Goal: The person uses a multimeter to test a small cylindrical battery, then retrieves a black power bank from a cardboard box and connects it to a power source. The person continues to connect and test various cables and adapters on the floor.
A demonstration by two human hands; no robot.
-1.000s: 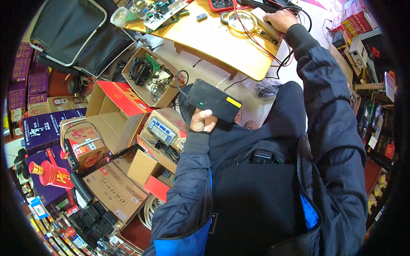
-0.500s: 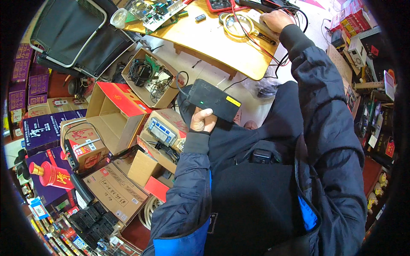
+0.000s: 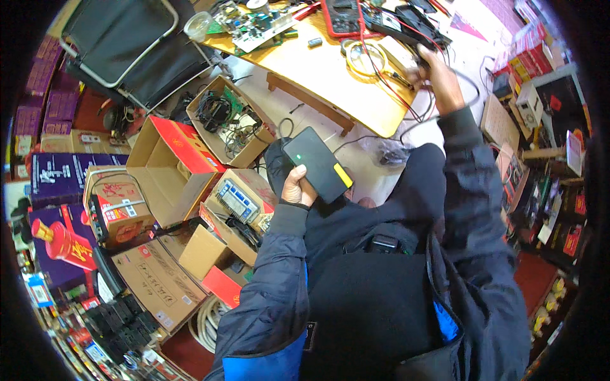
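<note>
cluttered electronics workshop: circuit boards [image 3: 268,33] and red multimeter [image 3: 343,20] on a table [image 3: 318,75]

A flat, rectangular black plastic device [image 3: 316,164] bears a bright yellow strip-shaped label [image 3: 343,175] and a small glowing green light [image 3: 298,157]. The yellow-tan wooden tabletop [image 3: 318,70] carries a round, golden-rimmed magnifying glass [image 3: 366,60] and a boxy meter [image 3: 343,18], red-edged around black. A black fabric chair [image 3: 121,41] has silver-grey metal tubing. An open cardboard carton [image 3: 152,178] shows tan inside, red on its flap. A purple cardboard box [image 3: 95,181] has white markings; a red bottle [image 3: 68,246], gold ones.
</note>
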